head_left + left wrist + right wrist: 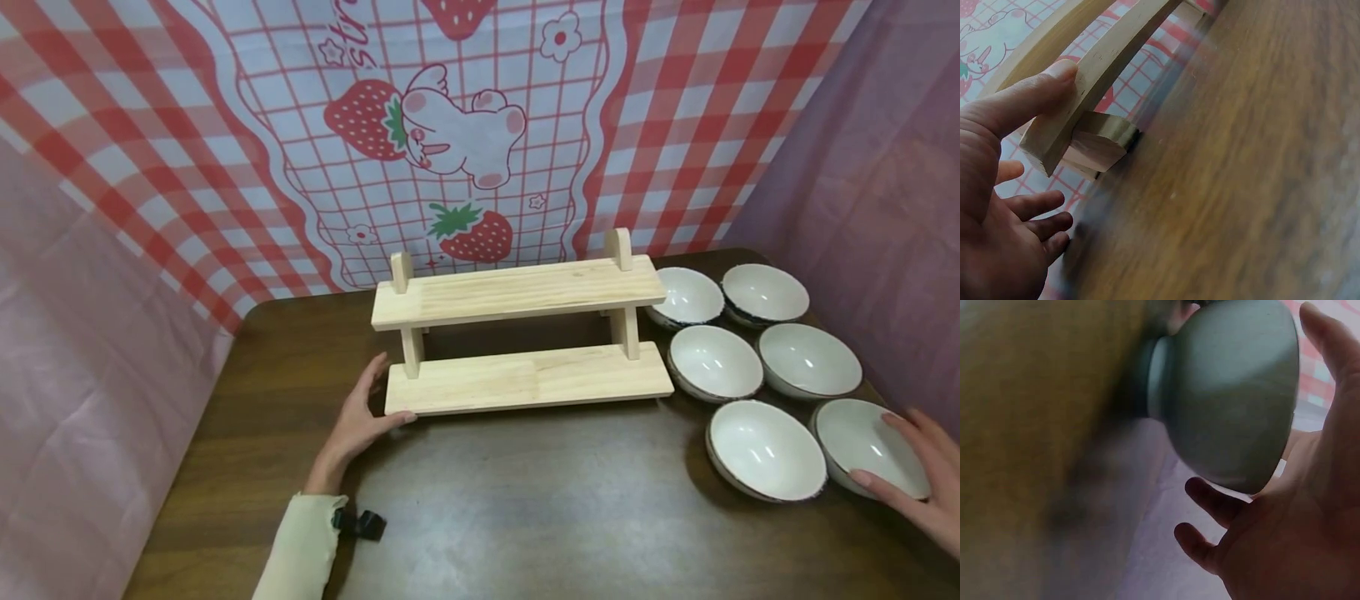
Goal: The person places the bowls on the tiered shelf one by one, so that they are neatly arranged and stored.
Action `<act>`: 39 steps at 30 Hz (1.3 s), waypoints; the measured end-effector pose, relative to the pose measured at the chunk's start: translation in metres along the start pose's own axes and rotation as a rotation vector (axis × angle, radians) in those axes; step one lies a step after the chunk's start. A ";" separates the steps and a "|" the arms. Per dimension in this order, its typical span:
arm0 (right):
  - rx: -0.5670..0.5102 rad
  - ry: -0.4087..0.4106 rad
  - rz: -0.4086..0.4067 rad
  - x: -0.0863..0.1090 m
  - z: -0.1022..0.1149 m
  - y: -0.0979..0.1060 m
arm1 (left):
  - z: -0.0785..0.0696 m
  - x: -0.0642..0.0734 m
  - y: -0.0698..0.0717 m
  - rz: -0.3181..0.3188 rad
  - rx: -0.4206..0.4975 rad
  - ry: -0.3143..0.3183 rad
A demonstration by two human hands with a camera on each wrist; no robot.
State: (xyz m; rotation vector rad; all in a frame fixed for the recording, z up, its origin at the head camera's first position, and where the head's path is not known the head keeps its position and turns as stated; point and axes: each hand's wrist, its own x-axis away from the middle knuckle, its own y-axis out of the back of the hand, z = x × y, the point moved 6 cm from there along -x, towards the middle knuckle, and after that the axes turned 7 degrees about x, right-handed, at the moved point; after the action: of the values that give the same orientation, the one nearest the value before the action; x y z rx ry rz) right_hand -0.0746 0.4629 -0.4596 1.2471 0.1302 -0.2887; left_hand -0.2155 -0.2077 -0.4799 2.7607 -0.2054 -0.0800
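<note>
While right hand (947, 492) is spreading uncurled fingers around bowl (862, 442) at lower right, left hand (362, 419) is resting relaxed thumb against left end of wooden rack (517, 383), mid-frame; checked cloth (682, 125) is hanging across top.

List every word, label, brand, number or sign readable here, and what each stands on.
"str": sideways on the strawberry-print cloth; the rest is cut off at the head view's top edge.
No readable text shows on the wooden shelf, the bowls or the table.
</note>
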 end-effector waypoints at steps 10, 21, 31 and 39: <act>0.014 -0.044 -0.022 0.007 -0.011 -0.007 | 0.008 0.001 -0.004 0.030 0.039 0.065; -0.030 -0.116 -0.066 0.009 -0.018 -0.010 | 0.013 0.000 -0.004 0.042 0.032 0.060; -0.135 -0.168 -0.145 0.016 -0.027 -0.013 | 0.010 0.001 -0.006 0.041 0.003 0.066; -0.174 -0.197 -0.202 0.017 -0.030 -0.013 | 0.011 0.000 -0.006 0.039 -0.004 0.052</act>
State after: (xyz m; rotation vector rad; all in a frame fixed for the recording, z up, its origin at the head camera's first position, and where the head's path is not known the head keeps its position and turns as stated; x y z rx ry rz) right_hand -0.0599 0.4848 -0.4849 1.0280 0.1092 -0.5616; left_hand -0.2153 -0.2066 -0.4924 2.7494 -0.2452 0.0012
